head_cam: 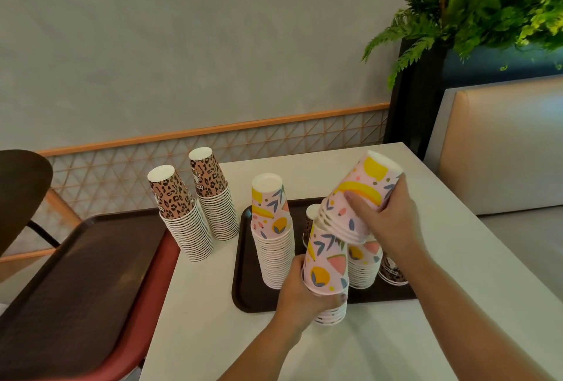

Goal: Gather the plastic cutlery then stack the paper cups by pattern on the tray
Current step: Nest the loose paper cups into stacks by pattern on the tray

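Note:
My left hand (300, 295) grips a short stack of pink fruit-pattern cups (327, 271) at the near edge of the dark brown tray (253, 295). My right hand (387, 216) holds a second, tilted fruit-pattern stack (359, 198) whose open end sits over the top of the first. A tall fruit-pattern stack (272, 228) stands on the tray's left. Another fruit-pattern stack (362, 268) and leopard-print cups (393, 271) stand behind my hands, partly hidden. Two tall leopard-print stacks (182, 213) (214, 195) stand on the white table left of the tray. No cutlery is visible.
A second dark tray (76, 274) lies on a red chair to the left. A wall with lattice trim runs behind the white table (457, 259). A beige bench seat (502, 149) and a green fern (475, 3) are at the right.

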A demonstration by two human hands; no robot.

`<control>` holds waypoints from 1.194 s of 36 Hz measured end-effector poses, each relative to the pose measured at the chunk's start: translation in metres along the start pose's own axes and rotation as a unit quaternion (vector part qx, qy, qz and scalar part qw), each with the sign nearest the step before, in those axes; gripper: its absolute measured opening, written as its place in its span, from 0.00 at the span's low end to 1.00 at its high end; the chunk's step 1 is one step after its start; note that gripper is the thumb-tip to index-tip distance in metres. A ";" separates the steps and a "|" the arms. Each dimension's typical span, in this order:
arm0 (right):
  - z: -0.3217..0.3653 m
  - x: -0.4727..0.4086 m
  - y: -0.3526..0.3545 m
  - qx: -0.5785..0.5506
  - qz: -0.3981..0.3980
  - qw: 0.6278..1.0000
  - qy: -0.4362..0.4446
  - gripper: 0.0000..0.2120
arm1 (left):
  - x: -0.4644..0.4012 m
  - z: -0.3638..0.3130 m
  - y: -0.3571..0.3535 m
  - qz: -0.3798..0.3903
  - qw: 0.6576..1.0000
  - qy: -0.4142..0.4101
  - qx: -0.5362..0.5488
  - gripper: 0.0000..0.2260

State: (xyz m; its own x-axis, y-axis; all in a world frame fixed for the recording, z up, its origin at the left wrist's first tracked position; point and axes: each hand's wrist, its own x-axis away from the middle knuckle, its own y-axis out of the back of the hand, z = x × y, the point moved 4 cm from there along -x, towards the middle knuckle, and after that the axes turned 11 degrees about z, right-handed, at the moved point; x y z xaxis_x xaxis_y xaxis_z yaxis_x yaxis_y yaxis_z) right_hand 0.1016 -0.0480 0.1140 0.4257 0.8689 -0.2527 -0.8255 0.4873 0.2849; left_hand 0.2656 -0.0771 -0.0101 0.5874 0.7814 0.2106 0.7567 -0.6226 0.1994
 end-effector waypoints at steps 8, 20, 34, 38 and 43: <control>0.003 -0.012 0.022 0.028 -0.061 0.996 0.063 0.32 | 0.002 -0.002 0.001 -0.009 1.000 0.008 0.016 0.30; -0.057 -0.008 0.004 0.091 0.008 0.995 -0.038 0.36 | 0.003 -0.007 0.002 -0.011 1.000 0.007 0.017 0.32; -0.014 0.022 -0.032 0.134 0.190 0.970 0.065 0.33 | 0.001 -0.018 0.000 -0.010 0.998 -0.034 0.048 0.30; -0.031 0.026 -0.046 0.171 0.223 0.959 0.024 0.36 | 0.002 -0.020 0.000 0.005 0.997 -0.054 0.054 0.33; -0.034 0.026 -0.043 0.145 0.195 0.970 0.003 0.28 | 0.002 -0.022 0.001 0.031 0.997 -0.069 0.021 0.40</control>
State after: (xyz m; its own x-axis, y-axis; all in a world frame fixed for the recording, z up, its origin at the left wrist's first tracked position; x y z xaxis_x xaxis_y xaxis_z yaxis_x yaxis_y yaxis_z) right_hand 0.1359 -0.0498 0.0640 0.1001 0.9919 -0.0782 -0.7837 0.1271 0.6080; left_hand 0.2617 -0.0773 0.0113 0.6653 0.7416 0.0861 0.7274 -0.6699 0.1490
